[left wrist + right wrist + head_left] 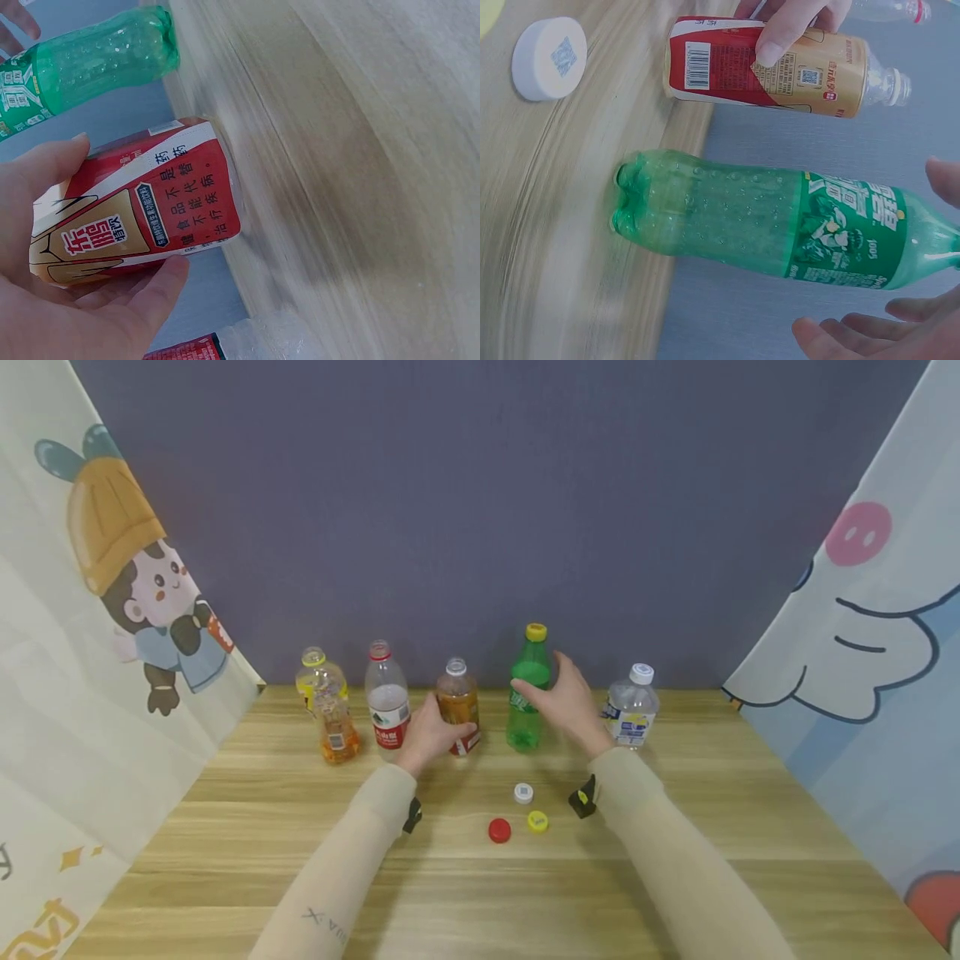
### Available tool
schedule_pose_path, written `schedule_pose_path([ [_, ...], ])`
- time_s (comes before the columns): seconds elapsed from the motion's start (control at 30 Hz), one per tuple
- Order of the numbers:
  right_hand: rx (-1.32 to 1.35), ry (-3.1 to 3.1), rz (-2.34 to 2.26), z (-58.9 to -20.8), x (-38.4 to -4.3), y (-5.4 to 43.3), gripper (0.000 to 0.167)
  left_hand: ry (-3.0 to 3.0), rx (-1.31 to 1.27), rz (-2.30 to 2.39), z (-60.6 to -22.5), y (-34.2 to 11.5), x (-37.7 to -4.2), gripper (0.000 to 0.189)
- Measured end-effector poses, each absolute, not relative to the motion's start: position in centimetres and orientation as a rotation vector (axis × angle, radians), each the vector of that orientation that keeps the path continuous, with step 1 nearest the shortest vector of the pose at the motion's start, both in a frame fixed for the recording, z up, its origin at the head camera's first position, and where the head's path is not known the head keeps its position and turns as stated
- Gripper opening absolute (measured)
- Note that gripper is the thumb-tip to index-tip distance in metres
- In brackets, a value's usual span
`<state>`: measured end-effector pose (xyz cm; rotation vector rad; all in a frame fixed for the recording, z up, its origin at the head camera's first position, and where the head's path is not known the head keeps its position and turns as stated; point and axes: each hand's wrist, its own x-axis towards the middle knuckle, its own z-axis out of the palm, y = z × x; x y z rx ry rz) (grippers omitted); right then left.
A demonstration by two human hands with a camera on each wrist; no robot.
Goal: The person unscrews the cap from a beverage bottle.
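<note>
My left hand (429,735) grips a red-and-gold drink bottle (150,202) around its label. This bottle is uncapped and stands upright on the table. To its right stands a green soda bottle (525,727) with a yellow cap (536,632) on its neck. My right hand (567,703) is spread around the upper part of the green bottle, thumb on one side and fingers on the other. In the right wrist view, gaps show between these fingers (855,337) and the green label.
Left of my left hand stand a red-labelled clear bottle (389,727) and a bottle with some orange drink (340,739), both uncapped. A white-capped bottle (632,714) stands right. Loose white (523,793), red (499,831) and yellow caps (537,822) lie in front.
</note>
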<state>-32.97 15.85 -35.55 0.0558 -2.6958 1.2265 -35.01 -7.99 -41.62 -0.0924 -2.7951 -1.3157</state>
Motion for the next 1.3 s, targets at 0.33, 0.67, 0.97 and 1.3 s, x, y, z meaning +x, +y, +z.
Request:
schedule_pose_path([
  [0.33, 0.046, -2.686, 1.297, -35.7, -33.8, 15.3, 0.104, -2.805, -0.117, -1.295, -41.9, -8.2, -35.2, 0.092],
  [0.67, 0.058, -2.680, 1.363, -36.3, -34.1, 15.1, 0.086, -2.885, -0.050, -1.255, -41.5, -8.4, -34.5, 0.083],
  [0.97, 0.064, -2.683, 1.395, -36.4, -33.9, 15.3, 0.083, -2.920, -0.080, -1.155, -40.9, -8.5, -33.5, 0.069],
  [1.3, 0.051, -2.702, 1.345, -36.3, -33.4, 15.5, 0.085, -2.997, -0.138, -0.959, -40.4, -8.7, -31.9, 0.040],
])
